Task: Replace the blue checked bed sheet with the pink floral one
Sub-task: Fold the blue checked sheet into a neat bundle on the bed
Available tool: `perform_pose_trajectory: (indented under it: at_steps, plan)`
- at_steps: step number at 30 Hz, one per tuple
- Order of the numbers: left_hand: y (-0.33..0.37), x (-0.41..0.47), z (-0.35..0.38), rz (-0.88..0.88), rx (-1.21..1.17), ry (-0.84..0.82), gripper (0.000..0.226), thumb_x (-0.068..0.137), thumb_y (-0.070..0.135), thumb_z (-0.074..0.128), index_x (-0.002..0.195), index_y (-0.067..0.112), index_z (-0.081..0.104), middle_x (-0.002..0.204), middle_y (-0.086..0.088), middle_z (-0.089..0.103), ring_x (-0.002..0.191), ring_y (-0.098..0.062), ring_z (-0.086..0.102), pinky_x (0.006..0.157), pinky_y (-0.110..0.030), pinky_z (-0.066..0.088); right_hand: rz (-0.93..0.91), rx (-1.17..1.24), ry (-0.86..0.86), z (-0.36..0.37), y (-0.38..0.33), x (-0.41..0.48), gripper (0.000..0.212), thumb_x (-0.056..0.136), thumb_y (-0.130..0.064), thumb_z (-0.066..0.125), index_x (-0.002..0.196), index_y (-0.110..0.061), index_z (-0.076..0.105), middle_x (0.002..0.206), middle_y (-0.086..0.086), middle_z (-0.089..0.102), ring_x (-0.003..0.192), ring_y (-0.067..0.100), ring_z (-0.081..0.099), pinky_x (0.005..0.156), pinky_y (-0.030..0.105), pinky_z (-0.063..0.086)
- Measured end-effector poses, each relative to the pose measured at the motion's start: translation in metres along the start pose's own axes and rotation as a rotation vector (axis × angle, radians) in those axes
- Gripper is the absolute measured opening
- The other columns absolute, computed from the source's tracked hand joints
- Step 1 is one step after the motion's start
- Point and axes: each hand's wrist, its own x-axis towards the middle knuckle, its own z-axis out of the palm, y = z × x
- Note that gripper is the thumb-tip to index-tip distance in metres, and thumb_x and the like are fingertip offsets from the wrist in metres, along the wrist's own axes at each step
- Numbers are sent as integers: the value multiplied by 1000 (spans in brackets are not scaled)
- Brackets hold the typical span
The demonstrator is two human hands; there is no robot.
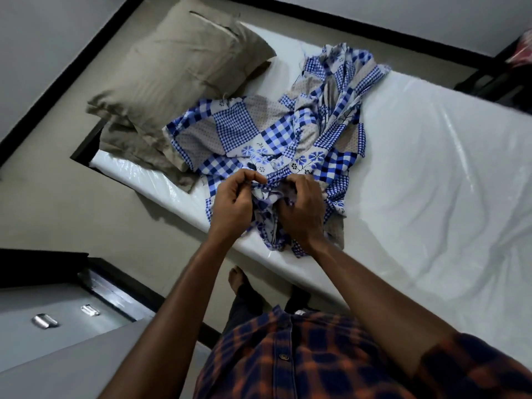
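Your left hand (233,204) and right hand (302,210) sit close together at the near edge of the mattress (431,168), just below the middle of the frame. Both have their fingers curled into a bunched fold of the blue checked bed sheet (259,131). The left pinches the cloth between thumb and fingertips, and the right closes over the gathered bundle. The sheet lies crumpled in a heap across the middle of the mattress. One tail runs up toward the far edge at upper centre, and a loose end hangs over the near edge below your hands. Its left border lies against the grey-brown top pillow (178,61), which is stacked on a second pillow (135,145) at the upper left end of the bed. To the right of the heap, the white glossy mattress surface lies bare and wrinkled out to the right border. A strip of beige floor (86,203) runs along the near edge, with your bare foot (237,279) on it close to the bed. At lower left, a grey cabinet (43,335) with two metal handles (44,321) narrows that strip. A pink item (522,50) shows at the upper right border on dark furniture, too small and blurred to identify.
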Motion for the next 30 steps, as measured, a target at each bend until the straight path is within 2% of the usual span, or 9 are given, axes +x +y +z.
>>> perform_pose_trajectory:
  at_steps: [3, 5, 7, 12, 18, 22, 24, 26, 30]
  plan:
    - [17, 16, -6, 62, -26, -13, 37, 99, -7, 36, 90, 12, 67, 50, 11, 44, 43, -15, 29, 39, -30, 25, 3, -53, -71, -6, 16, 13, 34, 94, -45, 55, 108, -15, 61, 103, 2, 60, 91, 20, 52, 73, 36, 44]
    - [30, 25, -7, 101, -41, -13, 40, 99, -8, 36, 87, 15, 67, 52, 7, 44, 43, -12, 28, 41, -25, 24, -9, -127, -102, -8, 29, 11, 31, 90, -35, 65, 114, -17, 62, 109, 2, 61, 96, 23, 53, 76, 41, 48]
    - [41, 31, -6, 117, -64, -16, 39, 98, -10, 35, 88, 11, 66, 50, 10, 46, 40, -6, 27, 41, -20, 23, 8, -152, -97, -10, 39, 4, 43, 81, -27, 71, 122, -19, 62, 112, 1, 63, 101, 24, 55, 78, 40, 51]
    - [62, 43, -7, 159, -109, -21, 40, 98, -11, 33, 86, 10, 65, 56, -2, 48, 42, -10, 33, 42, -22, 29, 55, -165, -93, -15, 46, 3, 58, 82, -41, 72, 133, -26, 51, 124, -2, 60, 112, 22, 55, 86, 39, 53]
    - [86, 58, -5, 192, -178, -6, 42, 95, -14, 32, 84, 10, 64, 68, -1, 56, 46, -3, 45, 45, -18, 37, -17, -192, -19, -10, 18, 20, 71, 78, -37, 76, 139, -21, 44, 120, 6, 55, 105, 25, 52, 73, 33, 49]
    - [99, 68, -3, 208, -234, -8, 42, 95, -14, 31, 83, 10, 63, 62, 2, 57, 45, -3, 47, 47, -20, 39, 156, -222, 89, -7, 26, 38, 43, 83, -19, 62, 125, -26, 56, 108, 0, 65, 96, 27, 62, 67, 38, 54]
    - [106, 78, -5, 204, -258, 10, 44, 95, -13, 31, 82, 14, 64, 62, 7, 60, 50, -4, 52, 50, -21, 45, 268, -245, 116, -11, 43, 42, 26, 90, -41, 64, 114, -31, 61, 93, -6, 69, 82, 20, 65, 60, 34, 51]
    - [117, 89, -10, 198, -290, 58, 44, 94, -13, 32, 81, 15, 63, 67, 5, 61, 54, -4, 55, 53, -22, 48, 396, -270, 82, -18, 62, 40, 29, 87, -52, 60, 93, -24, 61, 83, -2, 69, 78, 24, 67, 57, 31, 44]
    - [131, 125, -33, 220, -356, 143, 42, 87, -13, 33, 81, 15, 64, 73, -2, 59, 63, -12, 54, 60, -29, 49, 656, -324, 60, -38, 95, 23, 15, 80, -31, 63, 84, -17, 60, 86, 4, 69, 83, 32, 68, 62, 29, 37]
